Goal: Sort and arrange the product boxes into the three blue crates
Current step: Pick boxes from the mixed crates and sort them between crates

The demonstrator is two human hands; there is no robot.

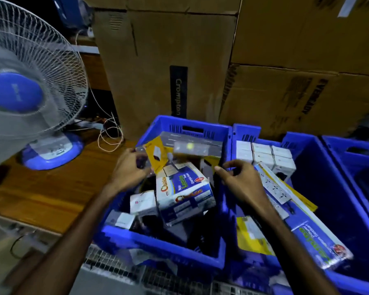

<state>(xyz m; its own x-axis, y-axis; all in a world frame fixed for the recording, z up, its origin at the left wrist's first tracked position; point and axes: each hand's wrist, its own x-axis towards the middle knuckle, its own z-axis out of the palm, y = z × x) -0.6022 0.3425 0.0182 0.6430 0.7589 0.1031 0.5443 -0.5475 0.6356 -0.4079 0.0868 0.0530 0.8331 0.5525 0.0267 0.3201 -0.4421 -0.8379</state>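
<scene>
Over the leftmost blue crate (158, 241) both my hands reach in among a jumble of product boxes. My left hand (128, 169) has its fingers curled onto the edge of a yellow-backed blister card (155, 153) that stands tilted near the crate's far left corner; motion blur keeps me from telling just how firmly I pinch it. My right hand (241, 179) hovers above the rim between this crate and the middle crate (246, 129), fingers loosely bent, thumb and forefinger apart, with nothing in it.

Between my hands a white and blue box with orange lettering (184, 194) lies tipped on the pile. A small white box (143, 202) sits just beside it on the left, and grey flat packs (192, 145) lean at the crate's far wall.

The middle crate holds a neat block of small white boxes (264, 155) at its far end, and long packs of switch strips (273, 184) lie slanted across it. A third crate (354, 154) stands to the right.

A blue and white table fan (26, 92) stands on the wooden surface (41, 188) to the left, and large cardboard cartons (200, 50) rise behind the crates.
</scene>
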